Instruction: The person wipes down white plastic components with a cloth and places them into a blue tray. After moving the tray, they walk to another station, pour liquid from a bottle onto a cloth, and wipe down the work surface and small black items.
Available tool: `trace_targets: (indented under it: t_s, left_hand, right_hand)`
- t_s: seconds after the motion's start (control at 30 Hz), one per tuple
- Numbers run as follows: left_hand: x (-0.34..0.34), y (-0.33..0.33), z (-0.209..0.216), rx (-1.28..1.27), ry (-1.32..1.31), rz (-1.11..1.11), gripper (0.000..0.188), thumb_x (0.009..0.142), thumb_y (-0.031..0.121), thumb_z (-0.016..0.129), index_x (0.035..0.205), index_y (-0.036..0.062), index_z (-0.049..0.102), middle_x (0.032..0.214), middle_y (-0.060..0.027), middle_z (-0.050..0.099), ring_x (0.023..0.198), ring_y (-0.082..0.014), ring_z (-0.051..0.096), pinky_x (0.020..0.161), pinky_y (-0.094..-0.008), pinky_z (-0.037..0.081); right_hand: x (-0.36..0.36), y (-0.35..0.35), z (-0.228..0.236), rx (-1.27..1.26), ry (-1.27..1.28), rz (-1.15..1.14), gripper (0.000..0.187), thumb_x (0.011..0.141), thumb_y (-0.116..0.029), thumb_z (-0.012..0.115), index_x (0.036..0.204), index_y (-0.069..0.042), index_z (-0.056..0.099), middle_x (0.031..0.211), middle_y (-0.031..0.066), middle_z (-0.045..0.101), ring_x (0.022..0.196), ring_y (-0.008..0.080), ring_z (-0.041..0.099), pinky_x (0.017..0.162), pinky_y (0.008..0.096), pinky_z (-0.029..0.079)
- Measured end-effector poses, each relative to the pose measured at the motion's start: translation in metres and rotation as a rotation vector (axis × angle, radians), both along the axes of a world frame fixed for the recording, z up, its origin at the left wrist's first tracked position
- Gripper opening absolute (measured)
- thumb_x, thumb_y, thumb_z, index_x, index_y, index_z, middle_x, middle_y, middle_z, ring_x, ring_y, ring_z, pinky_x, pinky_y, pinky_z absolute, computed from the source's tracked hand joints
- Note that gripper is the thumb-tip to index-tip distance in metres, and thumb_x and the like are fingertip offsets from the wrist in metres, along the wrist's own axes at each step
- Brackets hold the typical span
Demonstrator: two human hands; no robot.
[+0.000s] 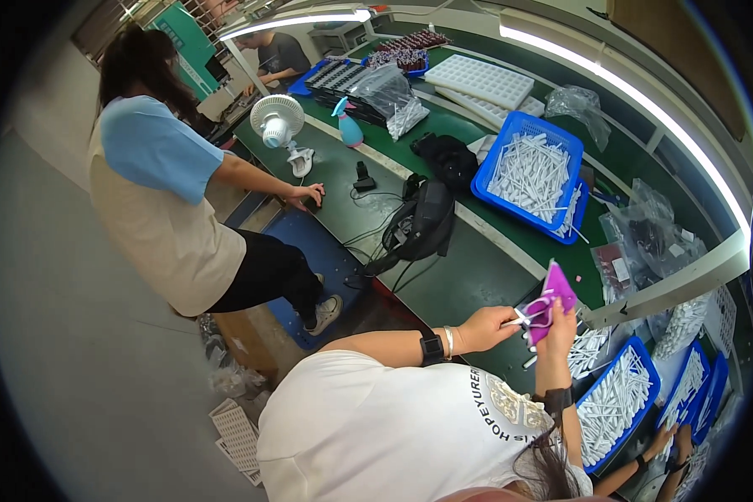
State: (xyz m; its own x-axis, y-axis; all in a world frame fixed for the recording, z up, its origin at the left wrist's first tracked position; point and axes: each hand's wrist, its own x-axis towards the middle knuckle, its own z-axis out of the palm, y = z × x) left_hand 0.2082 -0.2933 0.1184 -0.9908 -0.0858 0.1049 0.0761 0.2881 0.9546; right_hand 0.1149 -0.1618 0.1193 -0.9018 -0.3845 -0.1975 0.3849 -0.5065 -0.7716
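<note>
Right of the black bag (pixel 427 222) on the bench (pixel 475 291), near the middle of the frame, the left hand (pixel 489 329) has its grip closed on a thin white piece (pixel 519 319). Just right of it, the right hand (pixel 555 336) pinches a flat purple piece (pixel 562 289), the two pieces meeting. The step seems to be working them together, which calls for steady, aligned grips. A blue basket (pixel 654 381) of white sticks (pixel 615 406) sits lower right.

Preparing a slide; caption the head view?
Right hand holding a purple piece, left hand a white part, near blue baskets.
</note>
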Motion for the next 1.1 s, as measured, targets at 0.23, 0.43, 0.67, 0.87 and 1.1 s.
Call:
trace_targets:
  t_s: [0.23, 0.43, 0.67, 0.87, 1.1]
  left_hand:
    - [0.001, -0.012, 0.016, -0.621, 0.318, 0.045, 0.008, 0.075, 0.014, 0.059, 0.076, 0.0078, 0.054, 0.067, -0.0089, 0.050, 0.060, -0.0293, 0.053, 0.052, -0.0371, 0.043]
    - [0.000, -0.013, 0.003, -0.470, 0.115, -0.056, 0.008, 0.075, 0.015, 0.057, 0.073, 0.0077, 0.054, 0.067, -0.0099, 0.054, 0.057, -0.0285, 0.053, 0.052, -0.0373, 0.043]
    - [0.003, -0.030, -0.026, 0.472, -0.485, -0.304, 0.013, 0.076, 0.018, 0.054, 0.073, 0.0060, 0.056, 0.066, -0.0118, 0.059, 0.060, -0.0305, 0.055, 0.056, -0.0382, 0.044]
    - [0.011, -0.029, -0.024, -0.561, 0.250, 0.033, 0.018, 0.079, 0.022, 0.053, 0.076, 0.0044, 0.057, 0.065, -0.0093, 0.059, 0.058, -0.0235, 0.056, 0.056, -0.0356, 0.043]
    - [0.011, -0.053, -0.031, 0.472, -0.451, -0.040, 0.021, 0.081, 0.021, 0.051, 0.076, 0.0024, 0.057, 0.068, -0.0112, 0.059, 0.062, -0.0217, 0.057, 0.057, -0.0350, 0.044]
  right_hand:
    - [-0.014, -0.005, -0.017, 0.156, 0.149, -0.232, 0.018, 0.088, -0.009, 0.048, 0.104, -0.002, 0.053, 0.090, 0.0046, 0.058, 0.075, 0.0104, 0.055, 0.065, 0.0236, 0.045]
    - [-0.042, 0.039, -0.057, 0.639, 0.270, 0.135, 0.013, 0.086, -0.010, 0.049, 0.089, -0.001, 0.058, 0.081, 0.0025, 0.059, 0.071, 0.0092, 0.055, 0.064, 0.0208, 0.044]
    - [-0.041, 0.061, -0.016, 0.557, 0.146, 0.565, 0.015, 0.084, -0.014, 0.052, 0.092, -0.002, 0.058, 0.078, 0.0005, 0.059, 0.065, 0.0066, 0.052, 0.058, 0.0196, 0.041]
    - [-0.031, 0.047, -0.053, 0.555, 0.029, 0.286, 0.015, 0.086, -0.014, 0.050, 0.093, -0.002, 0.058, 0.082, 0.0036, 0.060, 0.071, 0.0112, 0.057, 0.063, 0.0224, 0.046]
    - [-0.022, 0.037, -0.046, 0.244, -0.235, 0.156, 0.022, 0.089, -0.017, 0.047, 0.102, 0.000, 0.054, 0.090, 0.0072, 0.060, 0.082, 0.0172, 0.059, 0.070, 0.0271, 0.049]
